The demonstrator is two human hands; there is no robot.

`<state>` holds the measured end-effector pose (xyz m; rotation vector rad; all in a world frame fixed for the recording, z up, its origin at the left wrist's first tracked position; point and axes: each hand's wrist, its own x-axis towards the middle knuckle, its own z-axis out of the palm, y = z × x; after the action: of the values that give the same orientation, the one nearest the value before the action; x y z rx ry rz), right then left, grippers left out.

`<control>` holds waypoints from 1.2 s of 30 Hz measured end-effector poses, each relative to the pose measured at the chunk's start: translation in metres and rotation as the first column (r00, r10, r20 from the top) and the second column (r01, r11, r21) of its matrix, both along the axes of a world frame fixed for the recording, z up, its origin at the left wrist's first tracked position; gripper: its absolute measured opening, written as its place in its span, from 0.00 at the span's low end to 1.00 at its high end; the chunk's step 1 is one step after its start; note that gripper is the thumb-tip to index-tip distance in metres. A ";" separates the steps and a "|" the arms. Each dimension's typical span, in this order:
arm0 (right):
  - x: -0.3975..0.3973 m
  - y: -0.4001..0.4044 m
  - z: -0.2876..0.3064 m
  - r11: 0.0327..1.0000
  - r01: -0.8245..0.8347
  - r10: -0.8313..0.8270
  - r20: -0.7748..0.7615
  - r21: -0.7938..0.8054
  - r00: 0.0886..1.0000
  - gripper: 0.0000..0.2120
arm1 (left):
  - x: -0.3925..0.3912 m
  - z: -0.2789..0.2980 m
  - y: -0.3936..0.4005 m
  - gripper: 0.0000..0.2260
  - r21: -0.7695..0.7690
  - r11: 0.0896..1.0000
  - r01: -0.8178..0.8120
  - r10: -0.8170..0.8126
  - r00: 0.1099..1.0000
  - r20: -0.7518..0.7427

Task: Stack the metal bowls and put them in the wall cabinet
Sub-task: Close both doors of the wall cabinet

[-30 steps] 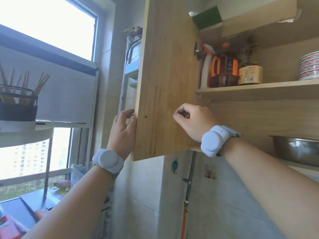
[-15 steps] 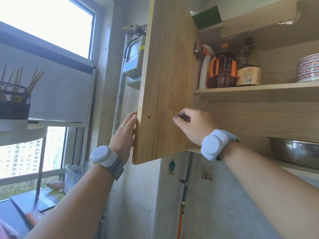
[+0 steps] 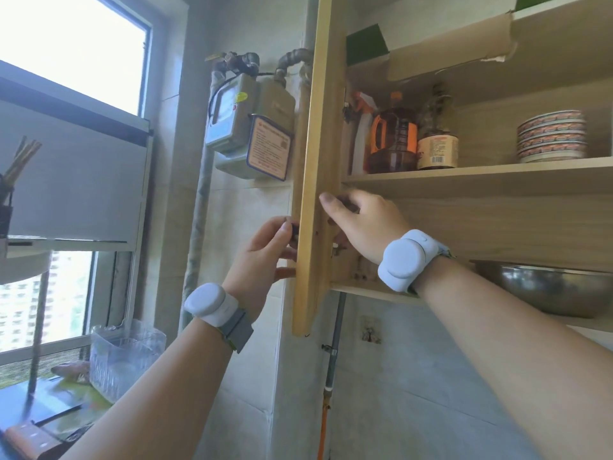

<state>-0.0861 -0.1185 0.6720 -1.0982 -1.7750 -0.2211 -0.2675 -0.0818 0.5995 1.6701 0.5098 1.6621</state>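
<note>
Wall cabinet [image 3: 497,180] open; both hands [image 3: 262,260] grip door [image 3: 311,194].

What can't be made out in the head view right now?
- Metal bowl: its right part is cut off by the frame edge and its near side is covered by the right forearm, so whether it is one bowl or a stack cannot be told.
- Left hand: fingertips hidden behind the cabinet door.
- Right hand: fingers curl out of sight at the door's inner face.
- Jar: label too small to read.
</note>
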 end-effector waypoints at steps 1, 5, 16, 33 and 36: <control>0.002 -0.002 0.001 1.000 0.008 -0.008 -0.001 0.007 1.000 0.25 | 0.004 0.001 -0.002 0.15 -0.004 0.999 0.033 -0.033 0.999 0.005; 0.012 -0.009 0.006 1.000 0.025 -0.025 -0.032 0.017 0.999 0.27 | 0.021 0.001 -0.004 0.16 -0.009 0.986 0.165 -0.165 0.986 0.003; 0.055 -0.028 0.011 0.995 0.074 -0.069 -0.077 0.060 0.995 0.21 | 0.061 0.004 0.009 0.07 0.004 0.917 0.399 -0.399 0.916 -0.028; 0.112 -0.045 0.013 0.965 0.253 -0.247 -0.083 0.069 0.965 0.18 | 0.134 0.013 0.015 0.05 0.026 0.922 0.386 -0.382 0.919 -0.101; 0.124 -0.042 0.012 0.953 0.298 -0.293 -0.092 0.055 0.952 0.18 | 0.148 0.014 0.017 0.05 0.025 0.924 0.381 -0.376 0.919 -0.118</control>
<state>0.0382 -0.1606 0.6837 -1.3032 -1.5135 -0.4091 -0.1199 -0.0647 0.6134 1.7719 0.1806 1.3127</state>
